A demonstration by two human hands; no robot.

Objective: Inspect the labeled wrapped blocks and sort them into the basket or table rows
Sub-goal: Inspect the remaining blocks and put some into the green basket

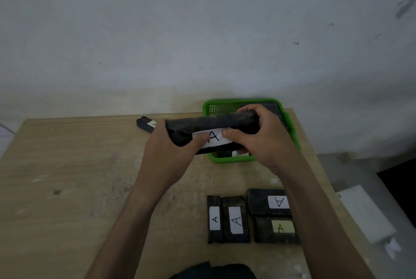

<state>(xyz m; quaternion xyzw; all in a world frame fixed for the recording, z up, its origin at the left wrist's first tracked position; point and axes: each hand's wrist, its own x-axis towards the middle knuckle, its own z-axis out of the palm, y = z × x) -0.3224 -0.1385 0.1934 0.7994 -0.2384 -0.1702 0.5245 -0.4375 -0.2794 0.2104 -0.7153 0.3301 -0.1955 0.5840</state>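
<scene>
I find left hand [166,150] and right hand [265,139] gripping held block [202,123] (label A); four rowed blocks [235,220] nearside of them, lone block [145,124] beyond left hand apparently unsorted.

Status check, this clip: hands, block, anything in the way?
Left hand, right hand both gripping long wrapped block, label A showing. Held above table in front of green basket. Four labeled blocks lie near front edge; nothing in the way.
</scene>
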